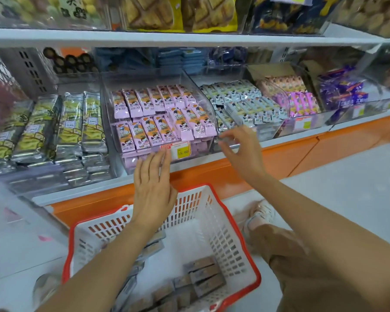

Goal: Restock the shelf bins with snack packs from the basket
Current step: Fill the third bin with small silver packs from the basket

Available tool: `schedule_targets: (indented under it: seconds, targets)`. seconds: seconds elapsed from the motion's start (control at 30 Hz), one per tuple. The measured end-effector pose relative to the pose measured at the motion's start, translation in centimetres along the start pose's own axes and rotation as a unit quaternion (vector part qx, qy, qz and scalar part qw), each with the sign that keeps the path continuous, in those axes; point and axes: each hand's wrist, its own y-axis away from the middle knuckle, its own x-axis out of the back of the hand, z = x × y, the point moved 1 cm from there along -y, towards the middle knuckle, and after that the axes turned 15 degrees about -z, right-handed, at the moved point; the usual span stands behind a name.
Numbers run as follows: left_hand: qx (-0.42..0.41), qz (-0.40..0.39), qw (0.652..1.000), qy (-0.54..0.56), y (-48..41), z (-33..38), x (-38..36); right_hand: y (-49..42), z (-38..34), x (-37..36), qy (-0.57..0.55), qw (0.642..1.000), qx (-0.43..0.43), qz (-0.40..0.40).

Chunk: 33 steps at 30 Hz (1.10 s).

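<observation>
green-and-silver foil snack packs (pixel 54 129) fill the left clear bin. the left hand (pixel 154 185), fingers spread and empty, reaches toward the clear plastic bin of pink snack packs (pixel 158 118). the right hand (pixel 240 149), loosely open, touches that bin's front corner. below, the red-rimmed white basket (pixel 214 224) holds brownish packs (pixel 206 276).

Clear glossy plastic bins (pixel 203 82); white plastic lattice basket (pixel 223 233).

Basket (pixel 223 212) contents partly arm-hidden
</observation>
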Motion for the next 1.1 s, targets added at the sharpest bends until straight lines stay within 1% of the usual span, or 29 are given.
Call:
schedule_targets:
  seconds: [0.07, 0.13, 0.2, 0.3, 0.4, 0.5, 0.63, 0.7, 0.77, 0.9, 1.03, 1.1]
  targets:
    - [-0.018, -0.011, 1.0, -0.008, 2.0, -0.8, -1.0, 2.4, -0.4, -2.8, -0.012, 0.998, 0.01, -0.053]
    - [-0.032, -0.037, 0.999, -0.014, 3.6, -2.1, -2.2, 4.6, -0.2, -6.2, -0.008, 0.993, 0.01, -0.118]
    - [-0.025, -0.085, 0.996, -0.019, 4.9, -3.6, -3.4, 6.6, 0.3, -9.4, -0.014, 0.984, 0.015, -0.179]
    - [0.016, -0.176, 0.983, -0.054, 6.2, -6.1, -5.6, 9.5, 1.1, -13.5, -0.024, 0.961, 0.005, -0.277]
    - [0.056, -0.229, 0.969, -0.07, 7.4, -8.3, -8.0, 12.4, 2.8, -17.6, -0.009, 0.928, -0.031, -0.371]
    - [0.064, -0.257, 0.961, -0.085, 8.5, -9.8, -10.0, 14.8, 5.1, -21.1, 0.016, 0.886, -0.07, -0.459]
    - [0.056, -0.241, 0.964, -0.1, 9.4, -10.9, -12.1, 17.2, 7.9, -24.7, 0.064, 0.815, -0.114, -0.565]
    - [0.064, -0.232, 0.966, -0.098, 9.6, -10.9, -13.0, 18.1, 9.0, -26.2, 0.09, 0.79, -0.138, -0.591]
    - [0.072, -0.222, 0.968, -0.095, 9.7, -11.0, -13.8, 18.7, 9.9, -27.5, 0.115, 0.772, -0.152, -0.606]
    - [0.076, -0.204, 0.972, -0.094, 10.1, -11.2, -15.1, 19.6, 11.1, -28.6, 0.198, 0.739, -0.112, -0.635]
    - [0.078, -0.204, 0.972, -0.088, 10.1, -11.3, -15.3, 19.1, 11.4, -28.9, 0.228, 0.732, -0.046, -0.64]
    - [0.08, -0.216, 0.969, -0.087, 10.1, -11.3, -15.2, 18.4, 11.1, -28.8, 0.229, 0.741, -0.022, -0.63]
